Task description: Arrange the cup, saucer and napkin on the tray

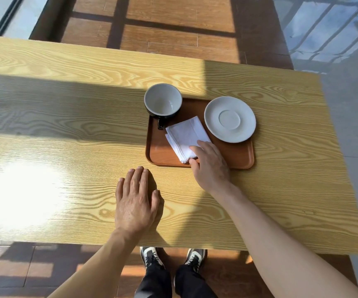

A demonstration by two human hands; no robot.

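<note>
A brown tray (236, 157) lies on the wooden table. An empty cup (163, 100), dark outside and pale inside, stands upright at the tray's far left corner, handle pointing toward me. A pale saucer (230, 119) rests at the far right, overhanging the tray's rim. A folded white napkin (184, 136) lies tilted in the tray's middle. My right hand (210, 166) rests on the napkin's near right corner, fingers on top and thumb at its near edge. My left hand (136, 203) lies flat on the table, left of and nearer than the tray, fingers apart and holding nothing.
The light wood table (66, 125) stretches far to the left, with a bright sun patch near its front left. Its right edge is just beyond the tray. My feet and the wooden floor show below the table's front edge.
</note>
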